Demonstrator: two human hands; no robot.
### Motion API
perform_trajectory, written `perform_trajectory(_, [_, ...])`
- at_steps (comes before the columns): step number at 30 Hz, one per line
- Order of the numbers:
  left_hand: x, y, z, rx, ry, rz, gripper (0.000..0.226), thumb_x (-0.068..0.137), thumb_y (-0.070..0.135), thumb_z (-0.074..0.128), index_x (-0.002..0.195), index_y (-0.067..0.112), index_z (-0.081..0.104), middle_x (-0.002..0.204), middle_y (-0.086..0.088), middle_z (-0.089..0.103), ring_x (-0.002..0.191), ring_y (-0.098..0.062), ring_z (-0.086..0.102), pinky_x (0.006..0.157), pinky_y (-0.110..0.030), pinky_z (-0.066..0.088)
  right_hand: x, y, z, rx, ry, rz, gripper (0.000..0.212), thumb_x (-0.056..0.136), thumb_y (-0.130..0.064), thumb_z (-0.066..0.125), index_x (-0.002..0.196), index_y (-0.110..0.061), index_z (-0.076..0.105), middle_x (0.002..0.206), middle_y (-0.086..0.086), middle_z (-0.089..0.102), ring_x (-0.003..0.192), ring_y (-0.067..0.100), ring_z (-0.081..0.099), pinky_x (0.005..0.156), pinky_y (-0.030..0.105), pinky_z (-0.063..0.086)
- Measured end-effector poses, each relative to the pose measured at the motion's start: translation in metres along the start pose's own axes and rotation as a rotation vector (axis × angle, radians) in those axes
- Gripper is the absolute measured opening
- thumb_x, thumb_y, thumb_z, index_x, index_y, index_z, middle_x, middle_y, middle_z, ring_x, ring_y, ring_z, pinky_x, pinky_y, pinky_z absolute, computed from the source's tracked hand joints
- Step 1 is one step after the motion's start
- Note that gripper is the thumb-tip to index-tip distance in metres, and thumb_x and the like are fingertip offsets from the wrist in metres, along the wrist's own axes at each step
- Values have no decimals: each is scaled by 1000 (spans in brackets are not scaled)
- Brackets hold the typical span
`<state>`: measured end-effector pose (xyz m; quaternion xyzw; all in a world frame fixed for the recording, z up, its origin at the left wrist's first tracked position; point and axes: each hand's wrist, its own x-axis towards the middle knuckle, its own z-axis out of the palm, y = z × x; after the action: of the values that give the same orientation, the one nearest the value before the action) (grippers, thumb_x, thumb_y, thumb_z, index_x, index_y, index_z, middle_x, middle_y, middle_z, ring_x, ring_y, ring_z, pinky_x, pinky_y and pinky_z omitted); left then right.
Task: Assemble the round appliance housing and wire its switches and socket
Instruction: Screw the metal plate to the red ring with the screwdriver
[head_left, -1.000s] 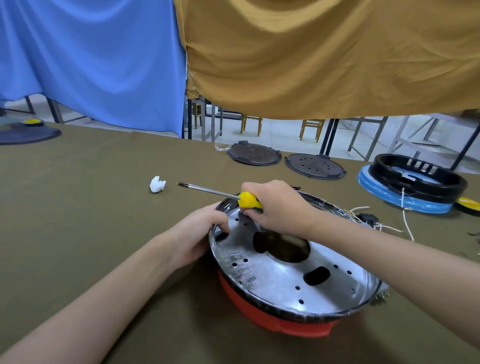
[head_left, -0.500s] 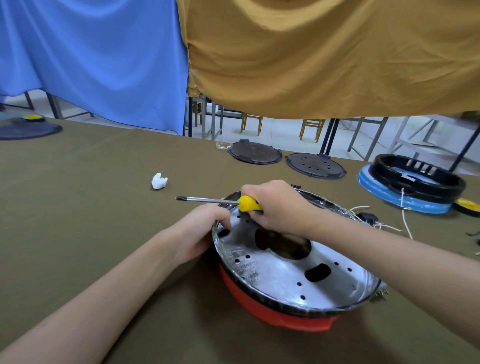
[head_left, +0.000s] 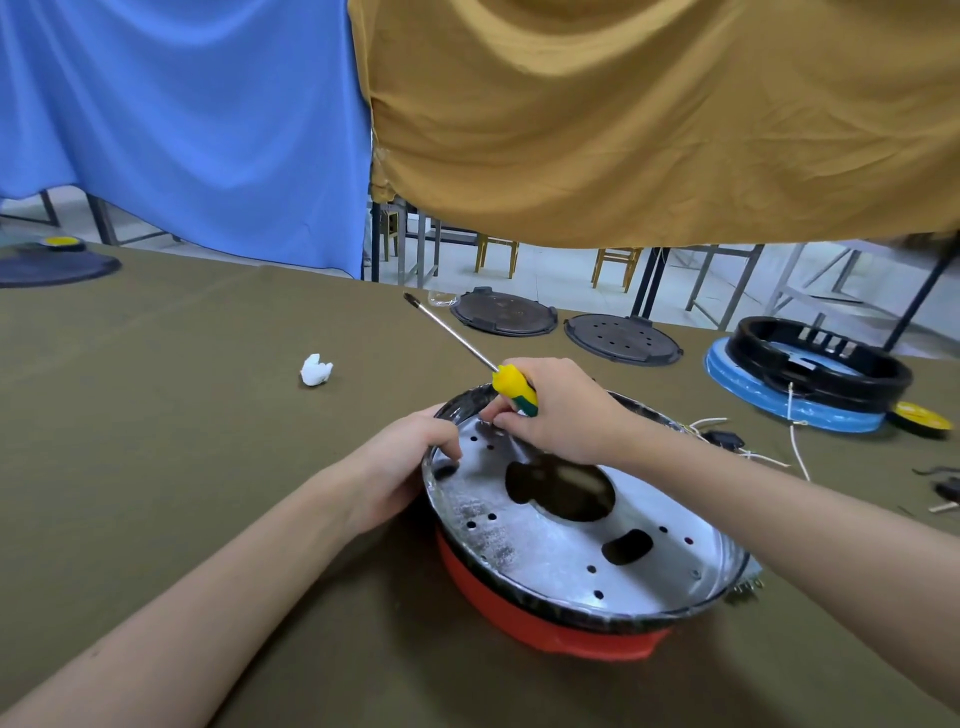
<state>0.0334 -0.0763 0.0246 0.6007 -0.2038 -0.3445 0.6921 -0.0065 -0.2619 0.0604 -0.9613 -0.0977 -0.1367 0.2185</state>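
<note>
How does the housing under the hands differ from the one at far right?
The near housing has a red base; the far housing sits on a blue one. The near one shows a silver perforated plate on top; the far one shows an open black ring. Both hands touch the near one; the far one sits untouched. Both are round, on the same olive cloth.

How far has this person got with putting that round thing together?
Looks done: the perforated metal plate sits inside the red housing. In hand: the right hand holds a screwdriver, tip pointing away, while its fingertips work at the plate's far edge; the left hand grips the rim. Left: white wires lie loose beside it, so wiring seems unfinished.
</note>
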Motion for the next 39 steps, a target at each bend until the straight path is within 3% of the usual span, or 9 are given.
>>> perform_trajectory(4, [1, 0, -1, 23, -4, 2, 47, 75, -9, 37, 108, 6, 66, 94, -14, 70, 82, -26, 68, 71, -31, 52, 0, 0, 1, -39, 9, -33, 37, 85, -20, 75, 74, -36, 43, 88, -15, 76, 78, -1, 63, 66, 12, 43])
perform_trajectory(6, [2, 0, -1, 25, 5, 3, 45, 75, -9, 37, 105, 7, 66, 91, -14, 69, 78, -25, 67, 69, -30, 51, 1, -2, 3, -77, 9, -40, 31, 84, -23, 76, 77, -33, 47, 87, -12, 75, 82, 10, 66, 72, 29, 50])
perform_trajectory(9, [2, -1, -1, 29, -9, 6, 46, 75, -9, 35, 97, 14, 68, 87, -11, 69, 73, -22, 67, 61, -25, 51, 9, -7, 6, -148, 8, -58, 19, 85, -24, 73, 87, -19, 55, 88, -4, 73, 84, 23, 65, 75, 40, 52])
perform_trajectory(15, [3, -1, -2, 15, -40, 20, 53, 75, -10, 34, 92, 19, 74, 91, -12, 71, 76, -23, 69, 60, -25, 54, 9, -6, 8, -200, 8, -110, 17, 87, -22, 68, 93, -13, 54, 85, 7, 70, 78, 32, 61, 70, 43, 51])
perform_trajectory(20, [3, 0, -1, 16, -43, 36, 55, 75, -12, 32, 81, 21, 76, 86, -10, 73, 73, -21, 70, 59, -24, 54, 9, -9, 10, -297, 23, -143, 18, 86, -20, 66, 87, -18, 48, 79, 10, 66, 76, 35, 58, 61, 37, 43])
perform_trajectory(25, [4, -1, -1, 18, -33, 30, 49, 74, -13, 31, 85, 14, 70, 81, -11, 70, 68, -21, 68, 55, -25, 52, 7, -8, 9, -323, 5, -178, 13, 87, -21, 65, 91, -14, 54, 79, 10, 66, 76, 35, 58, 61, 38, 43])
perform_trajectory(29, [3, -1, -1, 25, -32, 38, 55, 74, -13, 31, 77, 21, 75, 80, -8, 71, 68, -19, 69, 54, -23, 52, 10, -10, 7, -329, -15, -172, 13, 87, -20, 64, 94, -14, 55, 81, 9, 66, 78, 34, 58, 64, 39, 46])
perform_trajectory(33, [1, 0, 1, 40, -42, 40, 57, 73, -13, 31, 81, 22, 76, 83, -7, 71, 70, -16, 69, 55, -22, 52, 13, -11, 7, -305, -21, -124, 17, 85, -17, 66, 85, -19, 49, 81, 5, 68, 77, 29, 59, 64, 37, 46])
perform_trajectory(39, [3, -1, -1, 35, 11, 5, 54, 71, -11, 33, 109, 8, 66, 94, -14, 70, 82, -26, 66, 68, -30, 50, 9, 1, -7, 70, -76, 46, 33, 84, -5, 69, 73, -24, 43, 86, -9, 77, 75, -8, 65, 65, 12, 43])
